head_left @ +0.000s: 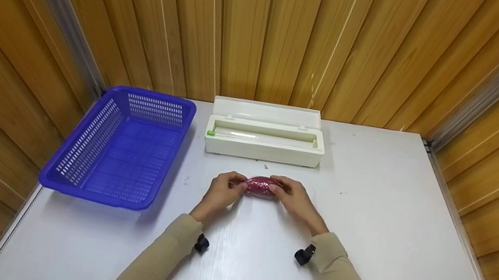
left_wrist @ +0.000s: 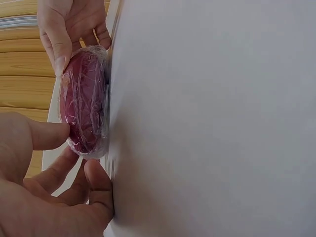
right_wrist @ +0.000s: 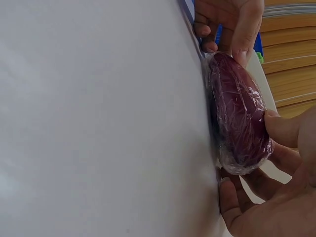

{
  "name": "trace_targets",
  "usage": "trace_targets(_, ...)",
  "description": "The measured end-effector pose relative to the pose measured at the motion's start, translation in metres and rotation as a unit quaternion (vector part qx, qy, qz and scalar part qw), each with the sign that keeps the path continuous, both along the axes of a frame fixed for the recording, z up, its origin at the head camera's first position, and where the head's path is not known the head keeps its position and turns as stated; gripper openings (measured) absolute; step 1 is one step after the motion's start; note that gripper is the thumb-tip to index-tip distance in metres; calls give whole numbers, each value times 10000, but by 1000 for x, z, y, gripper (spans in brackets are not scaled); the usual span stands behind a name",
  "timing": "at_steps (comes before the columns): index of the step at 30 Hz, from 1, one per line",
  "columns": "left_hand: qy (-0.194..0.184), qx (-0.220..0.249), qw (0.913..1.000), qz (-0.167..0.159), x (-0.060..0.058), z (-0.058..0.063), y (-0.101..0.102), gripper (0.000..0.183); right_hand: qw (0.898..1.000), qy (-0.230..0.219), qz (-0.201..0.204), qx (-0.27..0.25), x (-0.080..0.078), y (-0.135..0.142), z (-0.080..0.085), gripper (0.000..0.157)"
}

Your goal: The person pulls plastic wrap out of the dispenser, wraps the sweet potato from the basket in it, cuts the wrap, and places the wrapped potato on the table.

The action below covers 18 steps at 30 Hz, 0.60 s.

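A purple-red oblong thing wrapped in clear cling film (head_left: 260,186) lies on the white table, crosswise in front of me. My left hand (head_left: 222,190) holds its left end, with the thumb (left_wrist: 52,134) on the near side and fingers beyond. At the other end my right hand (head_left: 296,200) grips it the same way, its thumb (right_wrist: 284,129) pressing the film. The film looks wrinkled and shiny and bunches at the ends, as the wrapped thing (left_wrist: 86,101) shows in the left wrist view. The underside is hidden.
Behind the hands stands a white cling film dispenser (head_left: 263,151), its lid (head_left: 267,112) raised and a green slider (head_left: 210,132) at its left end. A blue plastic basket (head_left: 166,161) stands at the left of the table (head_left: 368,222). Wood-look walls (head_left: 288,34) enclose the back and sides.
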<state>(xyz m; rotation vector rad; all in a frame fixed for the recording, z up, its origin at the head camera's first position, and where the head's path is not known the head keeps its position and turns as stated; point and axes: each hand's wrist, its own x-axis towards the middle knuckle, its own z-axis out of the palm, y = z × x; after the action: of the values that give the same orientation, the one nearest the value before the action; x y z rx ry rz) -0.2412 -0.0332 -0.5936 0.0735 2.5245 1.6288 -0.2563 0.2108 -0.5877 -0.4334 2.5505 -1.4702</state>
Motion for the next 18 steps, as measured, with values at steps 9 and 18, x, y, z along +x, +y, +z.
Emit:
trace_targets(9,56,-4,10000,-20,1,1,-2,24,9999,-89,53,19,-1,0,-2,45)
trace_targets(18,13,128,9999,-29,0,2,-3,30,9998,-194,52,-77,1,-1,3,50)
